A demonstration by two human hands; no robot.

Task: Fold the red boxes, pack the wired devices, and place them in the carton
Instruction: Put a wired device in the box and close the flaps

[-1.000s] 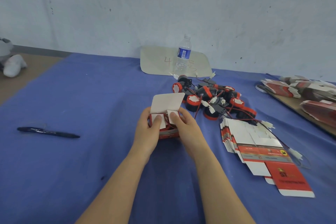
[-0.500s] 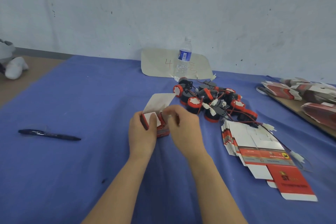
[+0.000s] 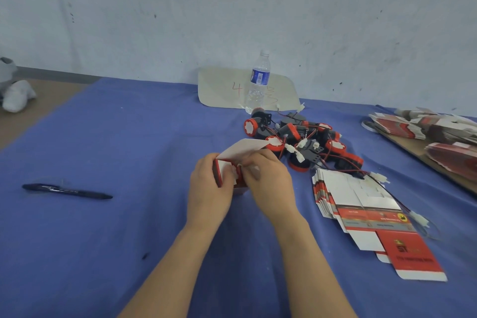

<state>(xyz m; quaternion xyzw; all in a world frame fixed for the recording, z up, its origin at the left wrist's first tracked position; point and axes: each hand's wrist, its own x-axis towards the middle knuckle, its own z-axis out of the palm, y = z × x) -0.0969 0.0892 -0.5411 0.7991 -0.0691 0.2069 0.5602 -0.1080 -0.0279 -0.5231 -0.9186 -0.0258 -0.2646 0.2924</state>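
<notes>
A blue-covered worktop [image 3: 124,142] carries everything. At its far right edge a board [image 3: 413,148] holds heaps of flattened red-and-white cartons. Nearer the middle, a fanned stack of flat red boxes [image 3: 361,204] lies printed side up, just right of the hands. Beyond that stack sits a tangle of wired devices [image 3: 304,142], black bodies with red caps and loose white plugs.

The left hand [image 3: 209,193] and right hand [image 3: 268,183] meet at the centre, both curled round one half-folded red box [image 3: 222,172]. The left grips its left wall and the right pinches its right side. Its white lid flap stands open, tilted away towards the devices. Fingers cover the opening, so its contents cannot be told.

A water bottle [image 3: 258,82] stands upright by the wall, and a pen [image 3: 67,190] lies well left.
</notes>
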